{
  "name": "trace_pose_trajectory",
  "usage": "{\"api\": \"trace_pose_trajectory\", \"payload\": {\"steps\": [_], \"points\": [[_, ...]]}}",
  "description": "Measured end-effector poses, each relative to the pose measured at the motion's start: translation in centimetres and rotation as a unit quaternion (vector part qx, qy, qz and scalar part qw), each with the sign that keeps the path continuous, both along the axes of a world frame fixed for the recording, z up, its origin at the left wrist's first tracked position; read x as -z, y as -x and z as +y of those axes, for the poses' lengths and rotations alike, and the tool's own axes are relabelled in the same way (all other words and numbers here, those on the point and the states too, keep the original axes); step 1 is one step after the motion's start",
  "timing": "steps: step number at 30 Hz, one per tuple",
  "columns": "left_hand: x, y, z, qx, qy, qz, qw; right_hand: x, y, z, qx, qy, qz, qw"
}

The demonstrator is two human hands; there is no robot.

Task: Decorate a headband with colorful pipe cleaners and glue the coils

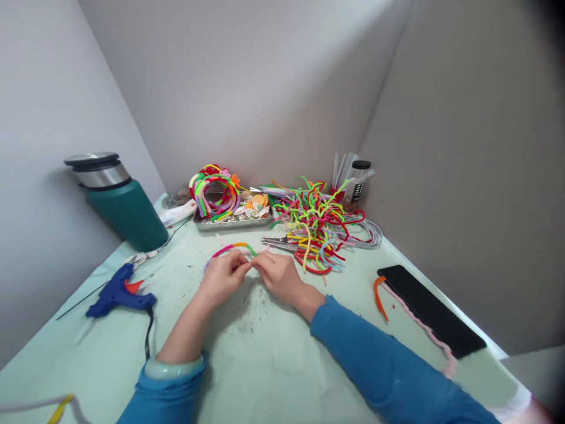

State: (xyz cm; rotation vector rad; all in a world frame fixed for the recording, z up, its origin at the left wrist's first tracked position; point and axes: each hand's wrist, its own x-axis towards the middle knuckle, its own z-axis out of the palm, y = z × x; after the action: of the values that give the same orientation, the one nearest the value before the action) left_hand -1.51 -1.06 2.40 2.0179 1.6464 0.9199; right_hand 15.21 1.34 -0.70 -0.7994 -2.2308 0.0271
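Note:
A curved multicoloured pipe cleaner band (241, 244), with purple, pink, orange and green stretches, arches just behind my fingers. My left hand (222, 280) is closed in a pinch at the band's left side. Close against it, my right hand (279, 275) pinches too, near the green end. The fingertips of both hands almost meet, and what lies exactly between them is mostly hidden. Pale pink fuzzy bits stick out beyond the hands. Scissors (311, 259) with red handles lie just behind my right hand, partly under loose pipe cleaners (315, 206).
On the left are a blue glue gun (119, 291) with its cord and a green bottle (128, 212). A metal tray (233, 224) holds small decorations and coiled bands. To the right, a black phone (432, 309) lies beside pink and orange pipe cleaners (417, 321). Walls enclose the table.

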Motion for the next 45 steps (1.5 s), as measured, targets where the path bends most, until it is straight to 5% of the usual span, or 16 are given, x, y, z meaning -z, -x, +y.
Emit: {"api": "trace_pose_trajectory", "payload": {"steps": [12,18,23,30,38,41,45], "points": [[0.0,0.3,-0.1,0.022,0.006,0.011,1.000,-0.5,-0.3,0.0,0.006,-0.083,-0.066,0.994],[0.0,-0.2,-0.3,0.015,-0.030,0.112,0.993,-0.5,-0.1,-0.3,0.017,0.008,0.019,1.000],[0.1,-0.7,-0.8,0.031,-0.034,0.244,0.969,-0.3,0.0,0.1,0.155,0.103,0.103,0.977],[0.7,-0.8,-0.3,0.122,-0.112,0.236,0.958,0.5,0.1,1.0,0.177,0.152,0.028,0.972],[-0.1,-1.3,-0.3,0.150,-0.165,0.237,0.946,0.9,0.0,1.9,0.172,0.259,0.130,0.941],[-0.2,-1.5,-0.5,0.114,-0.210,0.236,0.942,1.2,0.0,2.6,0.151,0.300,0.218,0.916],[0.1,-1.2,-0.4,-0.019,-0.258,0.180,0.949,1.7,0.3,3.1,0.107,0.327,0.340,0.875]]}}
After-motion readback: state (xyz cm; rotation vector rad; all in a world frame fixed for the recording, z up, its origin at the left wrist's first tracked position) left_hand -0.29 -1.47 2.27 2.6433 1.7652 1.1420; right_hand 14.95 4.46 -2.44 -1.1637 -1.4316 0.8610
